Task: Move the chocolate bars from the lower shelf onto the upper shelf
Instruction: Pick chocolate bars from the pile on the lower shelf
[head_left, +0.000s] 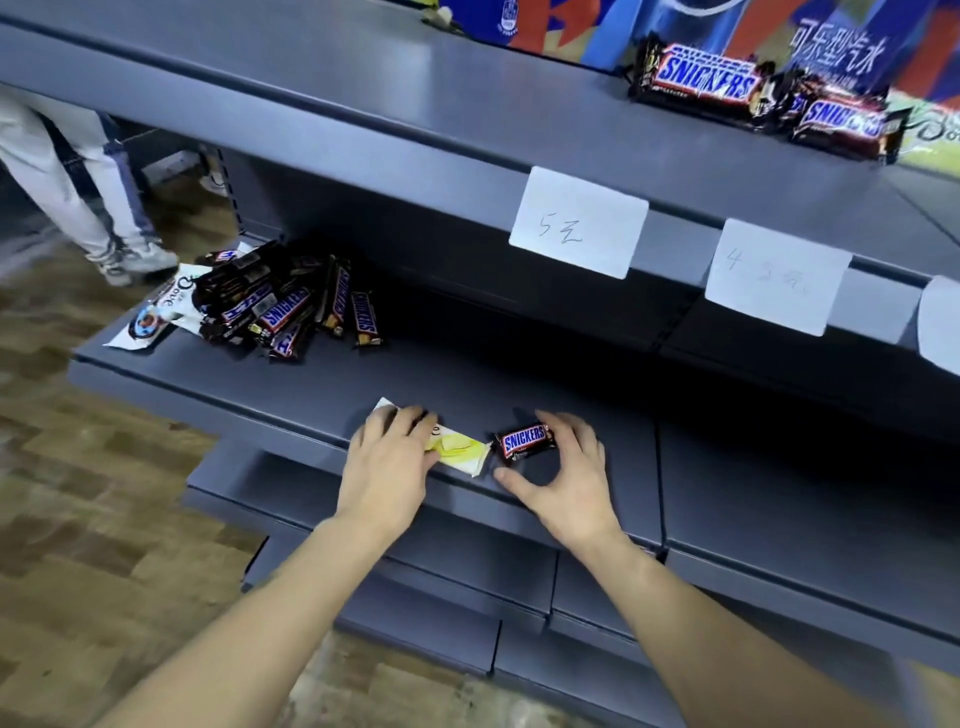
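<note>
On the lower shelf (332, 384) near its front edge lie a white and yellow wrapped bar (460, 449) and a small Snickers bar (524, 440). My left hand (389, 462) rests on the white and yellow bar, fingers closed over its left end. My right hand (566, 467) curls around the small Snickers bar, fingers touching its right end and thumb spread below it. A pile of several Snickers bars (291, 306) lies at the shelf's far left. Two Snickers bars (701, 78) (844, 124) sit on the upper shelf (415, 98) at the right.
A white Dove packet (161, 306) lies beside the pile. Paper price labels (579, 221) (776, 275) hang from the upper shelf's front edge. Colourful boxes (571, 26) stand at the back of the upper shelf. A person's legs (88, 187) stand at the left on the wooden floor.
</note>
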